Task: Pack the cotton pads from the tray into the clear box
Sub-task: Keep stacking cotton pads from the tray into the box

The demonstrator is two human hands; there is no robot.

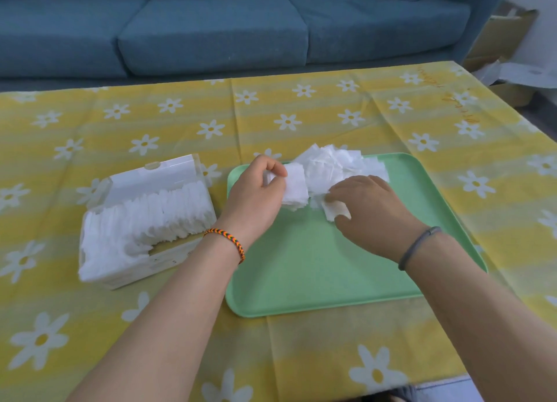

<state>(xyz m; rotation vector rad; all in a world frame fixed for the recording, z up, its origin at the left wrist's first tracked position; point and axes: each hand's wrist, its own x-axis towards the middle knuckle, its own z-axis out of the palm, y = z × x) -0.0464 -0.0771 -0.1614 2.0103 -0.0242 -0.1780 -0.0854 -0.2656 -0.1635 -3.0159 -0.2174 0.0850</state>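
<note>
A green tray (316, 269) lies on the table with a loose heap of white cotton pads (337, 163) at its far end. My left hand (256, 193) grips a small stack of pads (295, 187) over the tray's far left part. Beside it, my right hand (367, 211) pinches a single pad (333, 210) at the heap's near edge. Left of the tray stands the clear box (105, 269) with its lid up, filled with a row of upright pads (156, 217).
A yellow tablecloth with white daisies (301, 356) covers the table. A blue sofa (211, 30) runs along the far side. Cardboard boxes (506, 33) sit on the floor at the far right.
</note>
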